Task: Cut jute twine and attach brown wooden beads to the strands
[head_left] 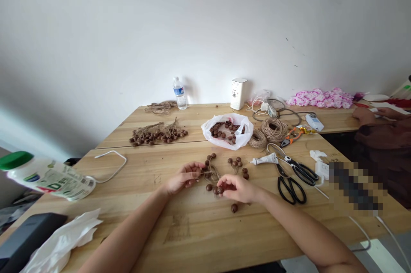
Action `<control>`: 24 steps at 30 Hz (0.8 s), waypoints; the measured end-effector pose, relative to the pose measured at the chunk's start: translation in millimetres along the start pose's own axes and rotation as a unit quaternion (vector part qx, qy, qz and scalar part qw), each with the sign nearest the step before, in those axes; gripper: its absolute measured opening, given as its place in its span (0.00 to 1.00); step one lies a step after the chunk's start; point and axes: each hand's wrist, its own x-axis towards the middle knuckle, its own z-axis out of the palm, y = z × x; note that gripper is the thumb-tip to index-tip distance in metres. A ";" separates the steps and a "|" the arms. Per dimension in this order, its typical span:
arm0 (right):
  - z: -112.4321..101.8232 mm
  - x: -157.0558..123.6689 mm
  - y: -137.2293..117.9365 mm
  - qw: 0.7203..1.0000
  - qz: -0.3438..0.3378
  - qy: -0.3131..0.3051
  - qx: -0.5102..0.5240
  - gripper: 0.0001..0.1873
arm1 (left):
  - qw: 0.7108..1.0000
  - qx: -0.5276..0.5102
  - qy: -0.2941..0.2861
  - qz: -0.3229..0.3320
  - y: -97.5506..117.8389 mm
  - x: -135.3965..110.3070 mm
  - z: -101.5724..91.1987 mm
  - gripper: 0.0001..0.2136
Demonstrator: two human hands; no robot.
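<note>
My left hand [185, 176] is closed in a pinch on a small bunch of brown nuts tied on twine [210, 171], held just above the wooden table [192, 230]. My right hand [236, 188] is closed too, its fingers pinching one brown nut [220, 189] at the lower end of the same bunch. A loose nut [234, 208] lies on the table just below my right hand. A second small cluster of nuts [238, 164] rests right behind my right hand.
A white plastic bag of nuts [227, 130], twine rolls [272, 129], black scissors [290, 179], pliers [290, 137] and a glue tube [265, 160] lie to the right. Finished nut bundles [157, 135], a water bottle [180, 93] and a white bottle [48, 176] stand left. Another person's hands [366, 115] work far right.
</note>
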 end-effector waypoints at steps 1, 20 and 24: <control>-3.1 0.6 0.7 0.999 0.012 -0.012 0.045 0.16 | 1.000 -0.001 0.001 0.000 -0.2 0.1 -0.2 0.21; -26.8 -1.9 0.7 0.998 -0.007 -0.054 -0.034 0.15 | 1.000 -0.002 -0.005 0.003 -0.2 -0.3 0.2 0.19; -27.0 -10.7 -5.4 0.959 -0.081 -0.104 -0.250 0.20 | 1.000 0.000 -0.002 0.001 -0.4 0.1 0.2 0.20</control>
